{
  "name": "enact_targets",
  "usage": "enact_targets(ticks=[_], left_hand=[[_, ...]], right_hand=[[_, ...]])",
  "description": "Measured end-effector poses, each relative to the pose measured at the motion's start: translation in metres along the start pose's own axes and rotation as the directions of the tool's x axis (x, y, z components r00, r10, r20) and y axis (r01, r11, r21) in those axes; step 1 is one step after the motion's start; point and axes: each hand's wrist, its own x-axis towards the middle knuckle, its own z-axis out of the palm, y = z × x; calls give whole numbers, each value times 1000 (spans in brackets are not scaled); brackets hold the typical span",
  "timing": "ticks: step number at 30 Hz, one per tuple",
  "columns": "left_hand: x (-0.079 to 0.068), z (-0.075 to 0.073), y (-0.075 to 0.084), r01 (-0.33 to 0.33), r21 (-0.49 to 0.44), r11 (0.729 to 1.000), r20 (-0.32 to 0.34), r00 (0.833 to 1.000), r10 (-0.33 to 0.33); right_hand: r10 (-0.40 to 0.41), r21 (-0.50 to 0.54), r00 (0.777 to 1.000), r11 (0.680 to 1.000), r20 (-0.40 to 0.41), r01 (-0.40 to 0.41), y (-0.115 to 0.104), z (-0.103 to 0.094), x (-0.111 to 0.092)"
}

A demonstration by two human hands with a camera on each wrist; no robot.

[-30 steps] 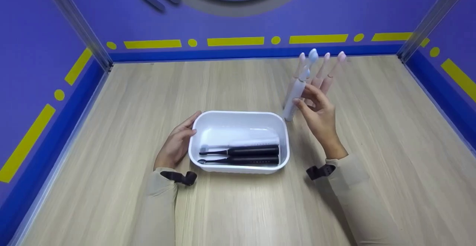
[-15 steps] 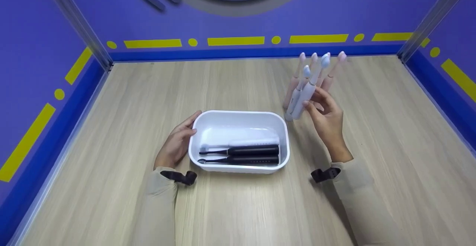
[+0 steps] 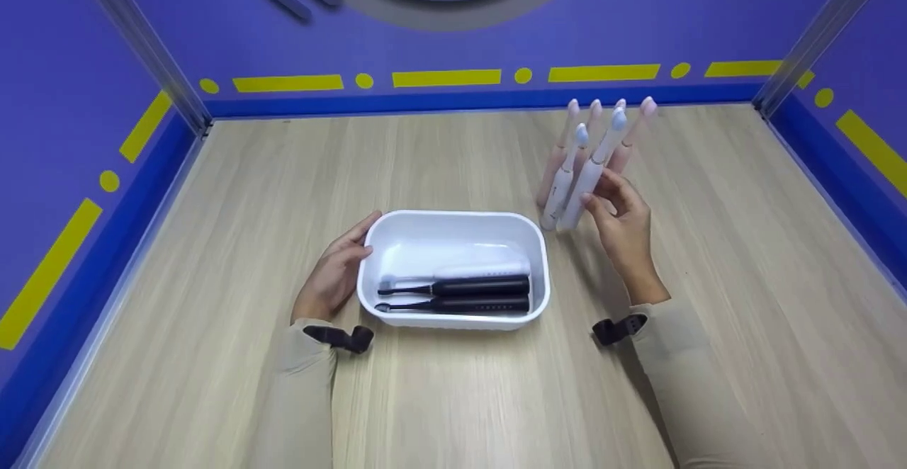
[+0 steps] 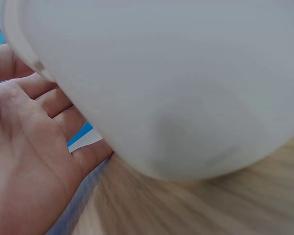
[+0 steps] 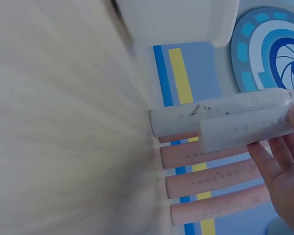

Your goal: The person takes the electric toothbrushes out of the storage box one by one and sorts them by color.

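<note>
A white plastic bin (image 3: 453, 219) lies in the middle of the table. My left hand (image 3: 333, 274) grips its left side, thumb at the rim and fingers along the outer wall (image 4: 176, 88). Inside lie two black electric toothbrushes (image 3: 482, 287) and a white one (image 3: 482, 270), side by side along the near wall. My right hand (image 3: 623, 228) pinches a white electric toothbrush (image 3: 585, 184) with a bluish head, its base raised off the tabletop in the right wrist view. Just left of it a similar white toothbrush (image 3: 558, 196) stands upright, close to the bin's far right corner.
Several pink electric toothbrushes (image 3: 550, 175) stand upright behind the white pair, partly hidden by them and by my right hand. Blue panels (image 3: 453, 51) with yellow stripes wall the table at the back and both sides. Wood-grain tabletop (image 3: 439, 398) shows around the bin.
My right hand has shifted slightly right with the toothbrush it holds, uncovering the other white toothbrush, which stands by itself. My left hand and the bin have stayed in place.
</note>
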Motion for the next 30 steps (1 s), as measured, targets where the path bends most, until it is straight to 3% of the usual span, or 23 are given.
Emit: enact_targets(ticks=[10, 17, 30], left_hand=[[0, 1, 0, -6, -7, 1000, -5, 1000, 6], [0, 1, 0, -5, -24, 1000, 1, 1000, 5], [1, -1, -2, -17, -9, 1000, 8, 1000, 17]], right_hand=[[69, -55, 997, 996, 14, -68, 16, -8, 3], [64, -97, 997, 993, 31, -61, 20, -9, 3], [167, -32, 985, 986, 47, -166, 21, -7, 5]])
